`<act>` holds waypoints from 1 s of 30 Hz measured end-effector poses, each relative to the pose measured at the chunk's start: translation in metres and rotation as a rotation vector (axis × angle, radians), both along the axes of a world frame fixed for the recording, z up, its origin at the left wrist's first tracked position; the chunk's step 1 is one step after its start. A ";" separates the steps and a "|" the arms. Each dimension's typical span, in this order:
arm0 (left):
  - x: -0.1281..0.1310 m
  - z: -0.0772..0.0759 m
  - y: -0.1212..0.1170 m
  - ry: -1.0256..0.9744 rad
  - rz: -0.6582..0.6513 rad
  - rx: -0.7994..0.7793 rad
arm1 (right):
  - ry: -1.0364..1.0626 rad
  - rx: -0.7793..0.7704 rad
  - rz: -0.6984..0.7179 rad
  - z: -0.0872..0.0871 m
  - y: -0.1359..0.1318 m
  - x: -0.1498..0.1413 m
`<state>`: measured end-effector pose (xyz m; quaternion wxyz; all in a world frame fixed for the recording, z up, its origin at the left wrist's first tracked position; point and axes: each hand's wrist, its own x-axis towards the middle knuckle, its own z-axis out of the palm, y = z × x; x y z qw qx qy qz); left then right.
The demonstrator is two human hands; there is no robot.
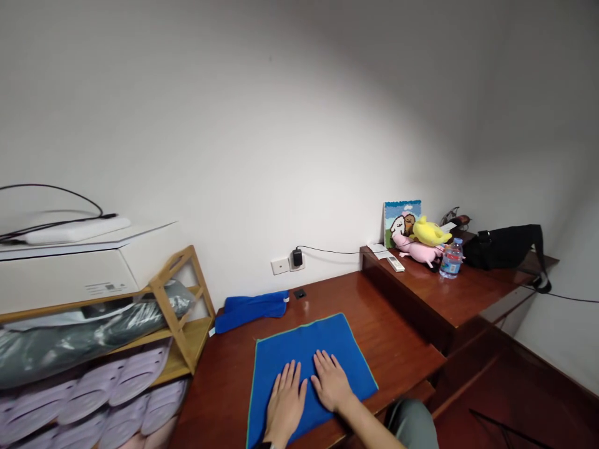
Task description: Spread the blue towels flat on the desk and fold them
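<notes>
A blue cloth point(309, 345) with a light green edge lies spread out on the reddish-brown wooden desk point(219, 386). My left hand point(286, 399) rests flat on its lower middle, palm down, fingers stretched forward. To its right, my right hand point(331, 383) also lies flat on the cloth, fingers pointing up and to the left. The two hands are a little apart and neither holds anything. Behind the cloth, against the wall, a folded darker blue towel point(253, 308) lies on the desk.
On the left stands a wooden rack point(187, 337) with a white box point(70, 274) and pale purple slippers point(140, 374). The raised surface at right bears a water bottle point(451, 259), a yellow plush toy point(430, 232), a remote point(395, 264) and a black bag point(505, 246). A charger point(297, 257) sits in the wall socket.
</notes>
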<state>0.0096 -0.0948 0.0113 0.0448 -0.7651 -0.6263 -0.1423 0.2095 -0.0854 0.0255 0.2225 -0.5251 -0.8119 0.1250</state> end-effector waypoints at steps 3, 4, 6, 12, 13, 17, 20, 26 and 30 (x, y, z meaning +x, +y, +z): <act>-0.030 -0.018 -0.011 -0.003 0.072 -0.005 | -0.056 -0.063 -0.126 -0.001 -0.004 0.030; -0.043 -0.022 -0.015 -0.008 0.097 0.007 | -0.085 -0.091 -0.175 0.002 -0.004 0.044; -0.068 -0.027 -0.024 -0.024 0.143 0.026 | -0.137 -0.142 -0.251 0.010 -0.007 0.071; -0.090 -0.014 -0.043 -0.064 0.156 -0.057 | -0.176 -0.232 -0.252 0.027 -0.016 0.104; -0.089 -0.010 -0.042 -0.067 0.155 -0.057 | -0.166 -0.229 -0.255 0.028 -0.016 0.103; -0.076 0.012 -0.023 -0.083 0.116 0.062 | -0.114 -0.142 -0.236 0.035 -0.004 0.089; -0.047 0.033 0.007 -0.072 0.031 0.076 | -0.092 -0.085 -0.170 0.045 0.021 0.056; 0.007 0.042 0.072 -0.038 -0.004 -0.082 | -0.074 -0.109 -0.010 0.040 0.086 -0.025; -0.016 0.019 0.090 -0.054 0.133 -0.072 | -0.083 -0.113 0.003 0.019 0.113 -0.024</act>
